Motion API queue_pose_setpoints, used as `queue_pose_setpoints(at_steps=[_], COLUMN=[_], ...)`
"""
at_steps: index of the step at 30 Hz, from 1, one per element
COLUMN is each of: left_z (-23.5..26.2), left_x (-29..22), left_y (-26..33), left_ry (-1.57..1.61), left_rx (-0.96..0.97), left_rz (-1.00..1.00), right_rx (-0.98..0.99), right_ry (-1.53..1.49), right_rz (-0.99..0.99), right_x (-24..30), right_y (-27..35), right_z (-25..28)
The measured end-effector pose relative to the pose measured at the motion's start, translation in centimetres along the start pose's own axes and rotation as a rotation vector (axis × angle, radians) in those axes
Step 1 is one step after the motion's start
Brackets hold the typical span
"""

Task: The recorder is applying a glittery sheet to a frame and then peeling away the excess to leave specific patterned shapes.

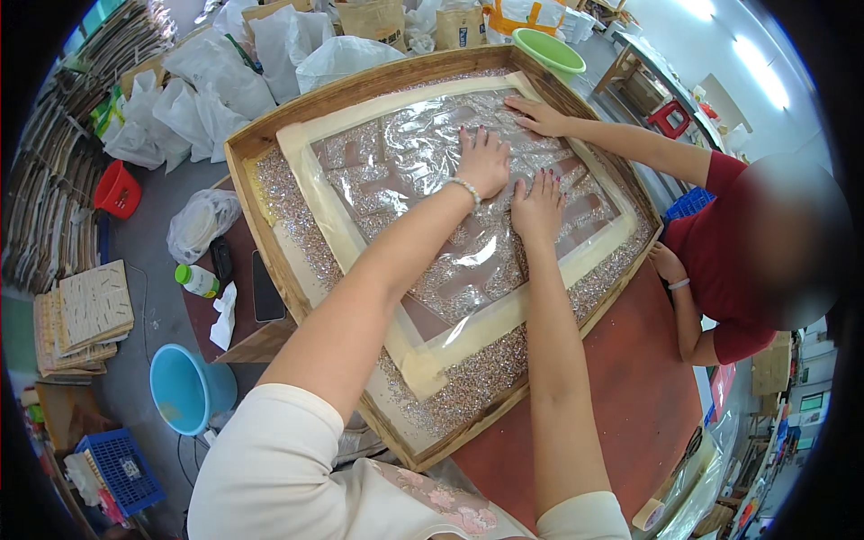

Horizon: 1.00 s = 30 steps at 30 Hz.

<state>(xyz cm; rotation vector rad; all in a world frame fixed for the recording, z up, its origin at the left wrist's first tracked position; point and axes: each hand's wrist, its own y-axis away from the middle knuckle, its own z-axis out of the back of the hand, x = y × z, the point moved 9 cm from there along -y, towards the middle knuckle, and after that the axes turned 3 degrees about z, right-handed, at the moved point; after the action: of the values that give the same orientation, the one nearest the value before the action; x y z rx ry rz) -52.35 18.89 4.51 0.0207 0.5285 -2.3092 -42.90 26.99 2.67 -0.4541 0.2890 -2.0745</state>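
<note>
A clear plastic sheet [468,239] with a pale tape border [310,193] lies in a large wooden tray [277,270]. Under the sheet shows a brownish pattern with glittery patches. Sparkling loose bits [292,200] cover much of the tray bottom around it. My left hand [484,164], with a bead bracelet at the wrist, rests on the middle of the sheet, fingers stretched out. Just right of it and nearer, my right hand [538,207] lies flat on the sheet, fingers extended. Neither hand holds anything.
A person in a dark red shirt [720,225] has one hand [538,117] on the sheet's far right corner, the other at the tray's rim. White bags [216,72] line the back. A phone [268,286] and bottle [196,280] lie left; a blue bucket [180,387] stands below.
</note>
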Motion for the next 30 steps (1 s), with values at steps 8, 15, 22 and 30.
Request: queue_pose_setpoints(at_steps=[8,15,22,30], left_z=[-2.6,-1.8,-0.3,-0.3], left_x=[-1.1,-3.3,-3.1,-2.0], left_y=[2.6,0.6,1.5,1.5], left_ry=[0.145,0.131,0.118,0.104], left_rx=[0.125,0.123,0.031,-0.021], left_rz=[-0.268,-0.182,-0.124,-0.01], right_rx=[0.088,-0.03,-0.026,-0.028], right_ry=[-0.034,-0.01,0.061,0.007], right_rz=[0.03,-0.025,-0.277,-0.21], right_x=[0.0,-1.1,-2.5,-2.1], right_y=[2.0,1.1,3.7,2.8], right_z=[-1.0,0.9,2.4,2.7])
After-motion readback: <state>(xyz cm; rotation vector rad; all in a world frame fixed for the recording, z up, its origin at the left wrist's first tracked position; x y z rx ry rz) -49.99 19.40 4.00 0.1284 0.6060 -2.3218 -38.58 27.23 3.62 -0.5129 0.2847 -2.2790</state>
